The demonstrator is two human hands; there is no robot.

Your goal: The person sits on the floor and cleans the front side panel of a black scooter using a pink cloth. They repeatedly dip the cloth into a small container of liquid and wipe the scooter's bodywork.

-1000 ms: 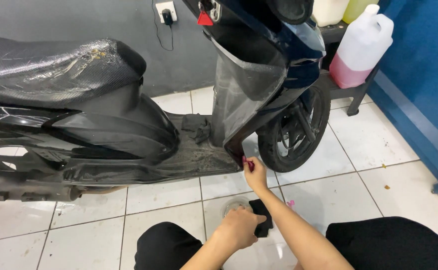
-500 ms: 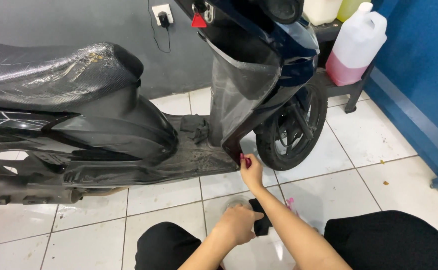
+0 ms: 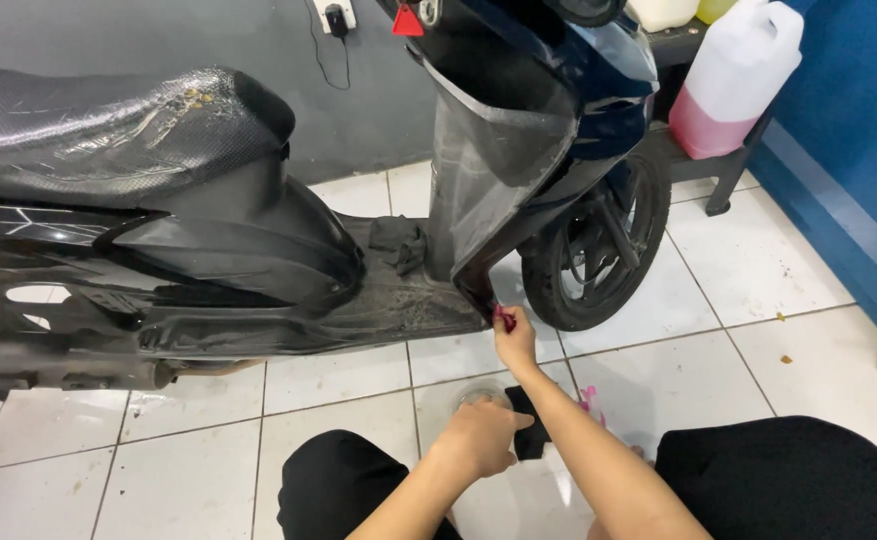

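Observation:
My right hand (image 3: 515, 338) is stretched forward and pinches a small red tool (image 3: 505, 318) against the lower edge of the black scooter (image 3: 259, 250), where the leg shield meets the footboard. Closer to me, my left hand (image 3: 479, 437) is closed on a black pad (image 3: 532, 437). It hovers just over a small round clear container (image 3: 477, 393) on the tiled floor. My right forearm crosses over the pad's right side. My knees in black trousers (image 3: 339, 480) frame the bottom of the view.
The scooter's front wheel (image 3: 599, 250) stands right of my right hand. A dark rag (image 3: 399, 243) lies on the footboard. A small pink object (image 3: 590, 402) shows behind my forearm. A white jug with pink liquid (image 3: 729, 85) sits on a low rack by the blue wall (image 3: 849, 150).
My right hand keeps the red tool at the same spot on the scooter's lower edge. My left hand has barely shifted over the container. The view has tilted slightly.

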